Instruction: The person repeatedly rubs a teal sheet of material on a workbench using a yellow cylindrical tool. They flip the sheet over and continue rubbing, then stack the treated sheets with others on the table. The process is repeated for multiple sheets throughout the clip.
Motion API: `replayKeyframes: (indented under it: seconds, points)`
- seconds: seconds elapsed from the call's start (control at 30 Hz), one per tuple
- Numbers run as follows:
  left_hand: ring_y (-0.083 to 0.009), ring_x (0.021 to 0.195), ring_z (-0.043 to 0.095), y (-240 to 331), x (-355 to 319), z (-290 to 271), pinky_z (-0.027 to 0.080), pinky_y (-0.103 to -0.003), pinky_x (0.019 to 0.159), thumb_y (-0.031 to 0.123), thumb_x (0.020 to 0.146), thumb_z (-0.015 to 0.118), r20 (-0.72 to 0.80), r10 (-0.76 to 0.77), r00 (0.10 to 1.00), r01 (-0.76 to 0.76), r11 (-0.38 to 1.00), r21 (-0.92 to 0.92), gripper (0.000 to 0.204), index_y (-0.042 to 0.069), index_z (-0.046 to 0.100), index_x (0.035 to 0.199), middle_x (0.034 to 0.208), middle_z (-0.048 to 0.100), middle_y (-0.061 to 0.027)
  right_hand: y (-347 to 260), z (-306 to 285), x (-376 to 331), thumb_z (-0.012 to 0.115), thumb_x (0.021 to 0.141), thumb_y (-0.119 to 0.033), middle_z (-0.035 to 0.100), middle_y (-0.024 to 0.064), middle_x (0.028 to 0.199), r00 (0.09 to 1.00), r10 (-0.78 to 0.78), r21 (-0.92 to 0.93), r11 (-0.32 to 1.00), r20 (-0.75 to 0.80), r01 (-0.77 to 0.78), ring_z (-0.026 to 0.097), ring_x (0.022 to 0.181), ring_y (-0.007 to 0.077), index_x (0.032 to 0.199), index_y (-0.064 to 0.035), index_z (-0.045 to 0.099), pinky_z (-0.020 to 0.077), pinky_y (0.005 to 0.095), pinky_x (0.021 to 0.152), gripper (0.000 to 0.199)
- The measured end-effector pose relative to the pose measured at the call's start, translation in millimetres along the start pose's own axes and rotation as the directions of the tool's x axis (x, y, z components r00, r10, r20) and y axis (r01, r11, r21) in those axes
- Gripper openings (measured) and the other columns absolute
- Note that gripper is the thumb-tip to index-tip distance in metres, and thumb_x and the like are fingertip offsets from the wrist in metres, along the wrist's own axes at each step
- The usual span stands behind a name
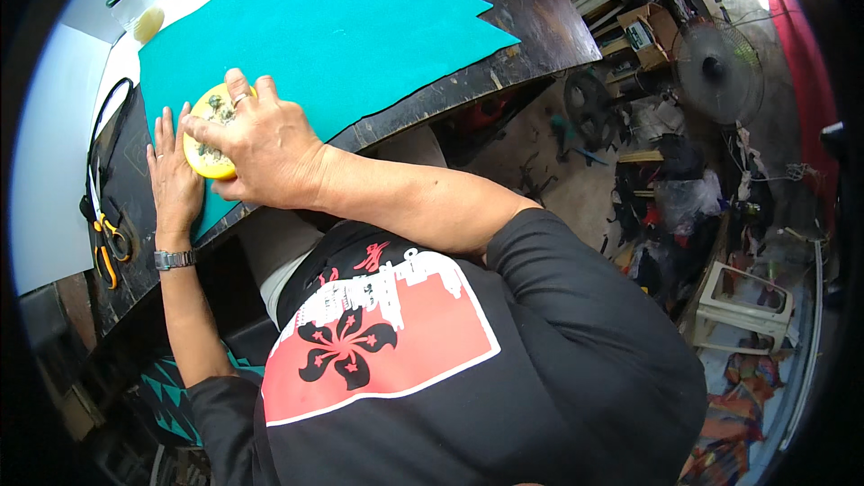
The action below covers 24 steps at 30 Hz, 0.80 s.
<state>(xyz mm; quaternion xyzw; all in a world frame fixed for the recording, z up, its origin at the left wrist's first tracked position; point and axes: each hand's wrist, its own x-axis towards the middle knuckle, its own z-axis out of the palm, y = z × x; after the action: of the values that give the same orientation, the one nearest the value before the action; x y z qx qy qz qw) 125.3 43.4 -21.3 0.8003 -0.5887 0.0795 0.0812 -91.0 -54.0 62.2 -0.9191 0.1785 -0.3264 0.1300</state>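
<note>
Teal sheet (pixel 333 36) noted on dark brown, scuffed surface (pixel 531 18). Yellow round pad (pixel 205 157), flecked with dark specks, seen under right hand (pixel 261 139). Scissors (pixel 106 234) recorded with orange-and-black handles. Jar (pixel 135 7) lidded in dark green. Shirt (pixel 432 351) black, with red panel and black flower.

Black printed T-shirt (pixel 468 369), steel wristwatch (pixel 174 259), finger rings (pixel 240 100)

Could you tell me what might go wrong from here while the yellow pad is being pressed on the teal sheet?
1. The left hand lies flat right beside the yellow pad that the right hand presses; a slip could rub the pad over its fingers.
2. The teal sheet reaches the table edge near the body; pushing hard could shift or crease it.
3. The scissors lie close to the left wrist and might get knocked.
</note>
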Motion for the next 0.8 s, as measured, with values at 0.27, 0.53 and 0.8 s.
replayKeyframes:
  seconds: [0.27,0.53,0.8]
  points:
    - [-0.0312,0.156,0.019,7,-2,-7,0.016,-0.054,0.126,0.051,0.105,0.046,-0.026,0.001,1.0,-0.001,1.0,0.007,0.063,0.025,0.032,0.161,0.168,0.025,-0.0114,204,-151,-58,0.085,0.064,-0.047,0.067,0.0154,0.108,0.934,0.237,-0.509,0.788,-0.269,-0.346,0.065,0.099,0.0339,0.124,-0.0187,0.073,0.0571,0.0456,0.086,0.068]
    - [-0.0316,0.156,0.02,8,1,-1,0.016,-0.055,0.125,0.049,0.105,0.047,-0.048,-0.021,0.999,0.022,1.0,0.01,0.063,0.024,0.031,0.161,0.168,0.024,-0.0126,116,-115,-45,0.086,0.064,-0.043,0.07,0.0212,0.105,0.998,0.034,-0.395,0.917,-0.045,-0.049,0.062,0.103,0.0391,0.103,-0.006,0.076,0.0481,0.0509,0.093,0.054]
    - [-0.0316,0.155,0.021,2,-1,-4,0.017,-0.055,0.125,0.047,0.105,0.05,-0.06,0.033,0.998,-0.034,0.999,-0.018,0.063,0.023,0.033,0.16,0.167,0.026,-0.0129,38,-67,-55,0.088,0.061,-0.04,0.063,0.0243,0.121,0.998,-0.069,-0.083,0.994,0.01,0.069,0.059,0.108,0.0401,0.123,-0.0186,0.073,0.0573,0.0464,0.086,0.068]
